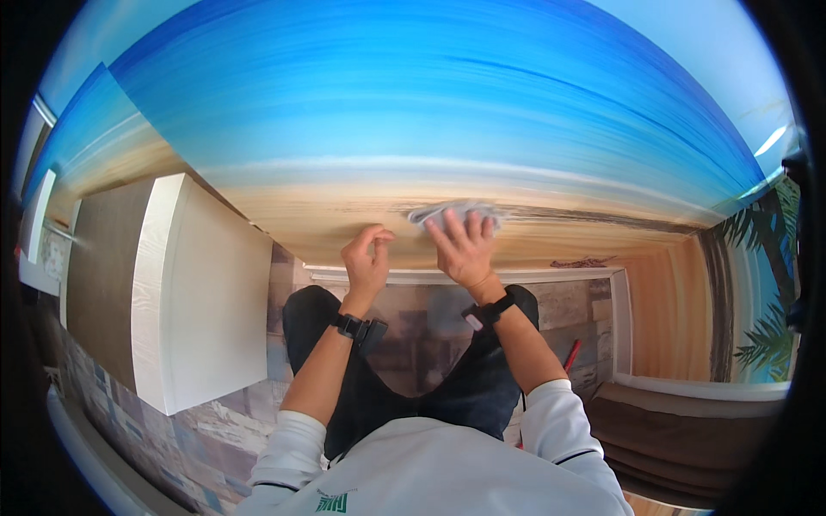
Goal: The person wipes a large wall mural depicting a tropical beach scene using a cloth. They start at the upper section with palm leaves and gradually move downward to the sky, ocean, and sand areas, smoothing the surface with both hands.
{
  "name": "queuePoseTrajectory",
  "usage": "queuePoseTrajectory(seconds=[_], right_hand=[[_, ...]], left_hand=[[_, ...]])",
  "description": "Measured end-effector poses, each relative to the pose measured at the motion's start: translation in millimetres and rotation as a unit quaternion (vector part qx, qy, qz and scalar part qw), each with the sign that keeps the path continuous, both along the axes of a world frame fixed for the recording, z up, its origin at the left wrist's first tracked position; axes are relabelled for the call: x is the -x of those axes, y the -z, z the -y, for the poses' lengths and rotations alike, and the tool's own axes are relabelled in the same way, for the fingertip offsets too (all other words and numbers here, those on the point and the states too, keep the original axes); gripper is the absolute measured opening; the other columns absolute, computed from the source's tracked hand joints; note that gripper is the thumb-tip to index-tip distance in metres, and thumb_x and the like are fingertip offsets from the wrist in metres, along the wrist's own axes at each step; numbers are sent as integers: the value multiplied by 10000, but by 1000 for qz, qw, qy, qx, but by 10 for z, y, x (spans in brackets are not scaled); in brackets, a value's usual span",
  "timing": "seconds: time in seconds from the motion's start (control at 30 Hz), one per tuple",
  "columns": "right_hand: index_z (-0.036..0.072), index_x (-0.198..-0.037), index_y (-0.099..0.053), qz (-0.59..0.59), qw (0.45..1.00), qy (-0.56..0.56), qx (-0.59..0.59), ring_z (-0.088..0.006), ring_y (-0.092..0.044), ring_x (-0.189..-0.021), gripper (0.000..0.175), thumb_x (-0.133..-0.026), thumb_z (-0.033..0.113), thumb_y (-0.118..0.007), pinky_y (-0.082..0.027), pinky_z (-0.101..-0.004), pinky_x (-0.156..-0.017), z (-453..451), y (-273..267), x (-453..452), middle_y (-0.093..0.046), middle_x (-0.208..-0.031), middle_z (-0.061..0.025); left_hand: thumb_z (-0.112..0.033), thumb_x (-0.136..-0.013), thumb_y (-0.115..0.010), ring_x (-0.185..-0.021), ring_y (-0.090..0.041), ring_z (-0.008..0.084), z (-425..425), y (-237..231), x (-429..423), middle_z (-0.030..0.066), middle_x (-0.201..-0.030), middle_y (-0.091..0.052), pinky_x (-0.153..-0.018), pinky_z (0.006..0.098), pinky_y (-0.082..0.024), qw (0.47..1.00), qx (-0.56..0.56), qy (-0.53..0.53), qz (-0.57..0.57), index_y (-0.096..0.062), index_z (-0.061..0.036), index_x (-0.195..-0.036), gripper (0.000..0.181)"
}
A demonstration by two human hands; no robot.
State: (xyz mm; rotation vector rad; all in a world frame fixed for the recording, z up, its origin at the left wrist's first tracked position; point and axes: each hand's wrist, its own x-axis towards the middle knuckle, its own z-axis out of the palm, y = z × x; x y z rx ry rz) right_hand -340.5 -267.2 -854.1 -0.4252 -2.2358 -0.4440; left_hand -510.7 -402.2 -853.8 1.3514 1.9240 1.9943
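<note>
Pressed flat under my right hand (466, 248) is a grey-white cloth (423, 213), crumpled and slightly blurred. It lies against the sandy lower part of a beach mural (413, 116) that covers the wall before me. My left hand (369, 258) is level with the right, a short way to its left and close to the wall. Its fingers curl loosely, and I see nothing in them. Dark bands sit on both wrists. Under the cloth, the wall surface is hidden.
A pale cabinet (219, 309) stands at my left on the patterned floor (213, 445). White baseboard (548, 276) runs along the wall's foot and turns the corner at right. A red stick-like object (572, 356) is beside my right forearm. Brown folded material (677, 445) lies at lower right.
</note>
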Motion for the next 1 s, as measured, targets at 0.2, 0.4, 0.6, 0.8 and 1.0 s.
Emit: queuePoseTrajectory(seconds=[0.2,0.4,0.6,0.8,1.0], right_hand=[[249,-1409,-637,83,996,23,20,-349,-319,-1510,505,-935,95,-557,-140,-533,-1256,-118,91,-648,-448,-1600,-52],[189,-1371,-655,-50,997,7,-52,-533,-104,-1540,431,-947,151,-585,-20,-623,-1237,-244,-532,-54,-377,-1595,-265],[219,-1395,-641,101,992,-58,-53,-370,-424,-1375,506,-896,141,-609,-196,-539,-1158,104,-5,305,-488,-1547,-61],[212,-1440,-610,153,986,-32,-52,-269,-328,-1512,515,-934,116,-579,-204,-476,-1221,133,192,-134,-464,-1589,19],[73,-1334,-660,2,999,-2,-52,-535,-180,-1520,421,-917,131,-680,-63,-647,-1227,0,-675,280,-434,-1552,-276]], left_hand=[[82,-890,-559,-812,-744,205,-14,133,6,101,-860,-768,-763,311,-559,999,34,12,-23,-598,19,-1066,190],[54,-891,-558,-788,-742,263,1,282,37,115,-883,-756,-723,344,-568,997,59,39,-15,-585,-14,-1113,233],[100,-916,-507,-818,-729,200,200,567,177,144,-930,-744,-774,307,-584,973,-44,-3,225,-617,52,-1145,259],[67,-975,-493,-838,-701,175,219,613,267,135,-970,-737,-782,297,-566,957,-5,22,288,-631,57,-1114,196],[94,-937,-482,-830,-704,181,210,613,241,148,-966,-738,-788,302,-571,958,12,36,285,-637,81,-1109,231]])
